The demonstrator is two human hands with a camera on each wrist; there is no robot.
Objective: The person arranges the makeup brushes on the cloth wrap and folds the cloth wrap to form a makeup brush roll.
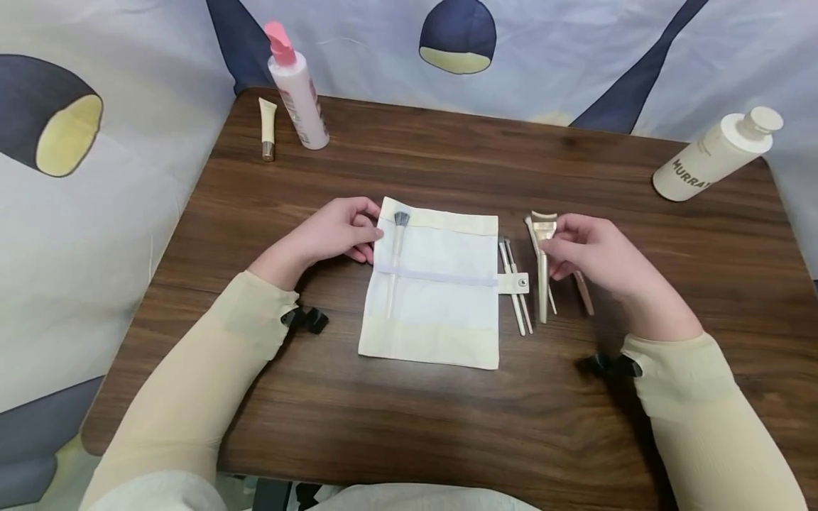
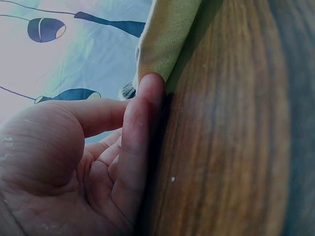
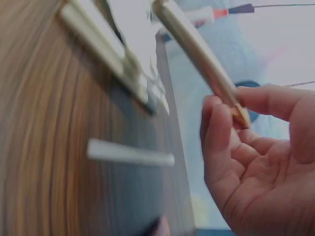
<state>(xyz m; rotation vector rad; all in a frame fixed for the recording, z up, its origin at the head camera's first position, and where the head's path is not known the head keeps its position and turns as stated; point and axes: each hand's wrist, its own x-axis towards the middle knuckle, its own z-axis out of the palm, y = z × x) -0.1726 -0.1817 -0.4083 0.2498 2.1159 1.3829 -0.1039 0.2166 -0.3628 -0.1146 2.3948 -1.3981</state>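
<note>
A cream cloth brush roll (image 1: pixel 441 305) lies spread out, with one dark-tipped makeup brush (image 1: pixel 395 259) tucked under its elastic band. My left hand (image 1: pixel 341 231) pinches the roll's upper left edge; the left wrist view shows thumb and finger at the cloth (image 2: pixel 165 44). My right hand (image 1: pixel 588 248) pinches a makeup brush (image 1: pixel 543 277) by its gold upper part, handle toward me. In the right wrist view that brush's handle (image 3: pixel 199 51) is raised above the table. Two slim brushes (image 1: pixel 519 305) lie by the roll's snap strap (image 1: pixel 510 284). Another brush (image 1: pixel 584 294) lies partly beneath my right hand.
At the back left of the wooden table (image 1: pixel 396 419) stand a pink-topped pump bottle (image 1: pixel 300 103) and a small cream tube (image 1: pixel 268 128). A white bottle (image 1: pixel 712 156) stands at the back right. Patterned fabric (image 1: pixel 377 42) hangs behind the table.
</note>
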